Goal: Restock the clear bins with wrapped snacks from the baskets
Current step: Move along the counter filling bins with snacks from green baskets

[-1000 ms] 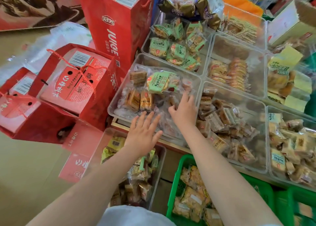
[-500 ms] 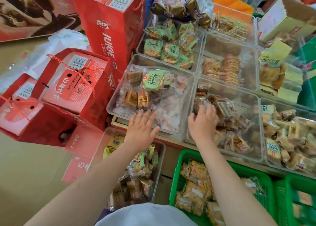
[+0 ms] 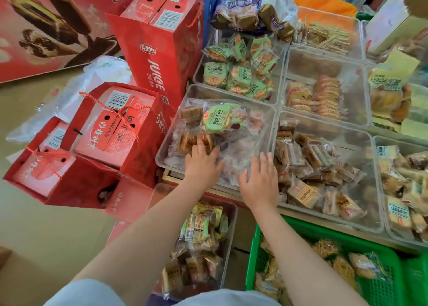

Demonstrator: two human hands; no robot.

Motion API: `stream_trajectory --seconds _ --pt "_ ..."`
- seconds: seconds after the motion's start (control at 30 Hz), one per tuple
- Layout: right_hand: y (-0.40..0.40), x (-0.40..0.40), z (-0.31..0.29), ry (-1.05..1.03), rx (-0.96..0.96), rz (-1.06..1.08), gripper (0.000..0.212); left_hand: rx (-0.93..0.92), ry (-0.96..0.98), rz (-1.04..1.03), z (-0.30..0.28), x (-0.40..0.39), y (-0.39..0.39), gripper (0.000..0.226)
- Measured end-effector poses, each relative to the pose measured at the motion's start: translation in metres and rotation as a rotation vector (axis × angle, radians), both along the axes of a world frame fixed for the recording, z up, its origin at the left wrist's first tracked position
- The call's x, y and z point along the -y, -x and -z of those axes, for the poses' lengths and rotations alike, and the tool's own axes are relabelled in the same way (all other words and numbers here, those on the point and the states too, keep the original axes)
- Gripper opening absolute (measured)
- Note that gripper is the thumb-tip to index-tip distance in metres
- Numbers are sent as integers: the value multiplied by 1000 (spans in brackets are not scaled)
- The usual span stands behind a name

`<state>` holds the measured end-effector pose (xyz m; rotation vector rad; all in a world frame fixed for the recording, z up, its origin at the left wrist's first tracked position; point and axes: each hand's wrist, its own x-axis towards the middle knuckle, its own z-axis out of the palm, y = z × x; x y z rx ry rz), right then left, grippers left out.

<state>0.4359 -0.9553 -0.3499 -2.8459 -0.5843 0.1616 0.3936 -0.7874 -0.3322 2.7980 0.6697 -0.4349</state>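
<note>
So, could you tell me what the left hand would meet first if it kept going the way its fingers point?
Probably the brown wrapped cakes in the near-left clear plastic bin; the left hand already reaches them.

Open-topped clear bin [image 3: 172, 129] reachable from above, red juice boxes [image 3: 159, 51] crowding its left side

Head cam, looking down, close.

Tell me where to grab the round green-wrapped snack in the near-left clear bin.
Pinch the round green-wrapped snack across its disc edges, coming from above. It lies flat, label up, atop the pile in the clear plastic bin, and both hands are nearer the bin's front.
</note>
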Motion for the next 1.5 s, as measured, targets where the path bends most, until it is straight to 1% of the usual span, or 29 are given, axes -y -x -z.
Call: stream_trajectory --seconds 0.1,0.17,0.27,0.37,0.43,0.53,0.63,0.73,0.77,0.8,0.83,0.9,0.93,0.97,1.0,1.03,1.07,1.13,1.17,1.27,1.3,1.33,1.4,1.47,1.5 --pt "0 -1 1 13 1 0 57 -21 37 -9 0 -1 -5 59" --pt "0 -3 2 11 5 2 54 -21 19 -4 3 -1 -4 59" --pt "1 -3 1 16 9 1 50 -31 -49 19 5 -2 -5 56" --pt "0 -3 0 23 16 -1 51 -60 -148 66 5 -5 -10 52" --pt "0 -3 1 27 35 -2 56 -4 -156 56 4 -5 -11 45" --pt "-2 -2 3 25 44 -12 59 161 -95 -27 -1 -3 0 33" --pt "-1 -1 2 43 16 -23 55 349 89 -187 -5 -6 18 25" --pt "-2 0 1 29 -31 -29 51 473 291 -301 -17 -8 33 22" --pt "-2 0 -1 9 -64 -25 48 500 375 -327 -24 -6 39 25" --pt "-3 0 -4 -34 -102 -15 44 528 501 -362 -33 -3 45 32" --pt "-2 0 -8 -99 -144 9 38 555 677 -418 -43 1 51 43" --pt "7 1 -26 -341 -215 121 28 582 1060 -548 -55 7 61 60" --pt "13 3 -37 -505 -298 215 26 577 1200 -603 -56 11 63 60" --pt "20 2 -51 -674 -459 314 27 564 1312 -642 -56 15 64 56" --pt "25 2 -63 -832 -663 375 30 544 1393 -655 -56 21 63 50" --pt "29 4 -71 -938 -827 392 33 524 1443 -642 -57 27 61 43" --pt "32 7 -77 -985 -920 378 33 513 1460 -622 -57 35 58 36" --pt "32 19 -83 -962 -935 379 28 499 1380 -582 -58 49 53 28" --pt "28 27 -83 -918 -903 406 28 487 1277 -552 -57 55 50 27" --pt "9 58 -85 -816 -827 585 38 373 829 -346 -43 64 46 27" --pt "-1 71 -85 -811 -794 656 39 334 735 -274 -37 65 46 25" --pt "-10 83 -87 -849 -758 726 38 308 668 -212 -33 66 46 22" --pt "-26 104 -90 -1045 -711 846 35 294 580 -115 -27 65 43 15" --pt "-35 116 -90 -1239 -766 962 31 279 533 -74 -25 64 39 13" --pt "-37 118 -88 -1267 -827 1002 31 271 508 -67 -24 63 37 14"
